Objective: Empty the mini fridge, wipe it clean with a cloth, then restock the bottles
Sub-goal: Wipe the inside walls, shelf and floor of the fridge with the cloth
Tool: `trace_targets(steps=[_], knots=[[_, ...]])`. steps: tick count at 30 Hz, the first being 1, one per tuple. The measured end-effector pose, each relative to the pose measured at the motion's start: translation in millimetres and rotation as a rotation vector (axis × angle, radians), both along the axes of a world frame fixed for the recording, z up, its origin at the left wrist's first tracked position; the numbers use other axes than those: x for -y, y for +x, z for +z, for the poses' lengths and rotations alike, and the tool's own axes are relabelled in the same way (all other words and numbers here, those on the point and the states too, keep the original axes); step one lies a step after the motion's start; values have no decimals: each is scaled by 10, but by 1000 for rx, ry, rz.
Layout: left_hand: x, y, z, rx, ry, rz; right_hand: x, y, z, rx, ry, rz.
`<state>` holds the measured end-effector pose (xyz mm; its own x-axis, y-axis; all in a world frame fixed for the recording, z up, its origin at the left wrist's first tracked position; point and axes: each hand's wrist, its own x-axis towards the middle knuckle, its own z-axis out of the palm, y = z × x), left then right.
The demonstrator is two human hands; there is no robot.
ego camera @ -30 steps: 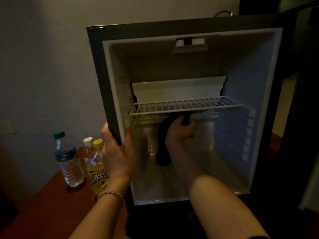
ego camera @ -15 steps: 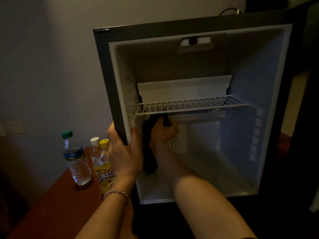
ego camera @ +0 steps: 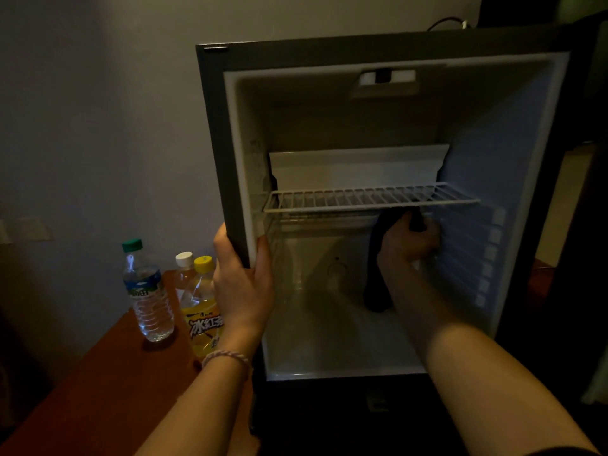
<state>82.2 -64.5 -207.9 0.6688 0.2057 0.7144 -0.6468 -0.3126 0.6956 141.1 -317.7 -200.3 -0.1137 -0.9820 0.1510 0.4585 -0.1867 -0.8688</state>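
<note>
We brace the mini fridge [ego camera: 217,133] with our left hand [ego camera: 243,284] gripping its frame while our right hand [ego camera: 406,240] clutches a dark cloth [ego camera: 376,278] beneath the wire shelf [ego camera: 368,199] (three bottles [ego camera: 148,291] wait on the desk [ego camera: 108,383]).

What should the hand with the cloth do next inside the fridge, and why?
Probably slide the cloth down the right inner wall. The right hand grips it just under the wire shelf, close to that wall, and the left hand holds the fridge by its front edge. The bottles stand outside on the table, so only wiping seems left before restocking.
</note>
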Motion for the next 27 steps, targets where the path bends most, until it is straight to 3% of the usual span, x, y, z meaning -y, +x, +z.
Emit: trace_targets(steps=[3,11,21,27], knots=[[2,14,-8,6,6,11,41,-64,13,65,-70,17],[11,71,-49,20,6,1,37,-40,-94,-110,-319,-148],[10,48,-38,17,-4,26,-804,167,-98,-243,-288,222],[6,48,-36,33,12,54,-1485,438,-141,-189,-320,408]])
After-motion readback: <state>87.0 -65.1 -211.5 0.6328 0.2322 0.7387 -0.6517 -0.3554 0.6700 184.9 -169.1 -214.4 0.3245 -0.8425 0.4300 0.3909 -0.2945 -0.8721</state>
